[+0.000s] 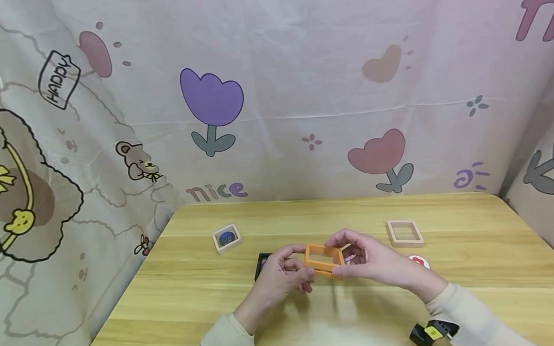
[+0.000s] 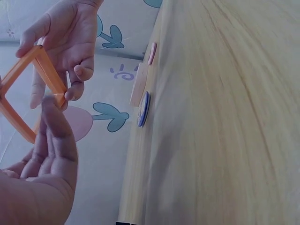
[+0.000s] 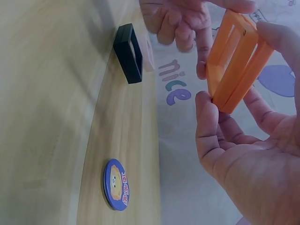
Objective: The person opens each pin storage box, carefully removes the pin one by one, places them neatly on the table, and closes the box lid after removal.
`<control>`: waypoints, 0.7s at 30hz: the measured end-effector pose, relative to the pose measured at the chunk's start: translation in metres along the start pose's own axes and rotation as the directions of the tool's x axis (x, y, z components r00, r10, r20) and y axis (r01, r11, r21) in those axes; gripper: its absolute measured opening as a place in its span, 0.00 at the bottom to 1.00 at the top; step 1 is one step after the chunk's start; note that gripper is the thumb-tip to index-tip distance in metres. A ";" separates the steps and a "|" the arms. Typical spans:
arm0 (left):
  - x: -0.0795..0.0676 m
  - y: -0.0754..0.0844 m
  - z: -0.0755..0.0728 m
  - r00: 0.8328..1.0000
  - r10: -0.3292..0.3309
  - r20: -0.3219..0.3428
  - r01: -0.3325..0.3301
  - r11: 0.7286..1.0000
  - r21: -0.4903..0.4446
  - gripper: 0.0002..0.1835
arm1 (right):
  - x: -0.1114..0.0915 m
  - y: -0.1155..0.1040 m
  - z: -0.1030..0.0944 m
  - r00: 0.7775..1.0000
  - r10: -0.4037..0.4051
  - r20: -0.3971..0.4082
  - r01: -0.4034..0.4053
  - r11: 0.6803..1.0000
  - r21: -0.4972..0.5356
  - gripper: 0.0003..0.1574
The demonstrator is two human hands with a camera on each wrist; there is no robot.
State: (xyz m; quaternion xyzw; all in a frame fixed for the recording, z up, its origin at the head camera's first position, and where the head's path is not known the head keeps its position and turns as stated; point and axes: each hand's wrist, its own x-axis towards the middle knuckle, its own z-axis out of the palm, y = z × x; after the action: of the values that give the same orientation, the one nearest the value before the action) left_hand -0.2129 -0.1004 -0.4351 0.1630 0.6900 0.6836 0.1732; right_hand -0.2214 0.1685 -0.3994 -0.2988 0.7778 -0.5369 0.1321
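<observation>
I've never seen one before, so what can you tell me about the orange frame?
The orange frame is squarish, smooth and plastic-looking, with a see-through middle. It has two layers, a gap showing between them. It is tilted above the wood-grain table, the left hand and right hand pinching its edges.

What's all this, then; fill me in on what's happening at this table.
A person is holding an orange frame above the table with both hands, the left hand and the right hand each gripping one side. On the table, a black frame sits partly hidden beyond the left hand, and farther left is a pale frame with a dark blue item showing inside. To the right lie another pale frame and a red-and-white disc.
</observation>
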 end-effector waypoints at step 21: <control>-0.004 0.005 0.003 0.993 -0.074 0.093 0.085 0.988 -0.128 0.42 | -0.005 -0.003 0.006 0.992 -0.005 -0.129 -0.021 0.980 -0.196 0.42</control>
State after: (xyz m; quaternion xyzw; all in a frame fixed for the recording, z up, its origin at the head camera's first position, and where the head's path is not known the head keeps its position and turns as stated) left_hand -0.2077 -0.0998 -0.4300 0.1536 0.6409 0.7124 0.2411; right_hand -0.2132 0.1668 -0.3991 -0.2721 0.8352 -0.4749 0.0538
